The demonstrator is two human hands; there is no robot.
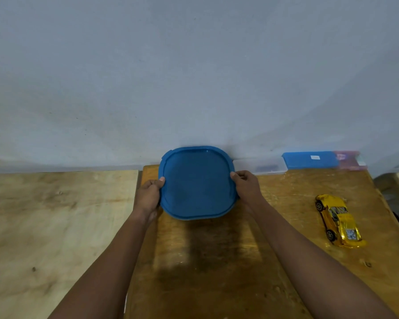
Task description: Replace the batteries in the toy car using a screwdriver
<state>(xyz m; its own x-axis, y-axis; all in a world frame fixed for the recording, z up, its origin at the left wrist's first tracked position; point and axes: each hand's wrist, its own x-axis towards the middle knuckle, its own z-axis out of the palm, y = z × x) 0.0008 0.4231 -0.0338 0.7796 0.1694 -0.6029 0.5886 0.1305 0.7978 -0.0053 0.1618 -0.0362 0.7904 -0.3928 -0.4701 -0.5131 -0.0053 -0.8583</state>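
A yellow toy car [339, 221] stands on its wheels at the right of the brown wooden table [217, 261]. Near the wall, in the middle, is a container with a blue rounded-square lid [197, 183]. My left hand [149, 195] grips the lid's left edge and my right hand [247, 186] grips its right edge. The lid hides whatever is inside the container. No screwdriver or batteries are in sight.
A clear plastic box [260, 166] and a flat box with a blue lid [311, 160] lie against the grey wall at the back right. A paler wooden table [55, 226] adjoins on the left. The table's right edge runs just beyond the car.
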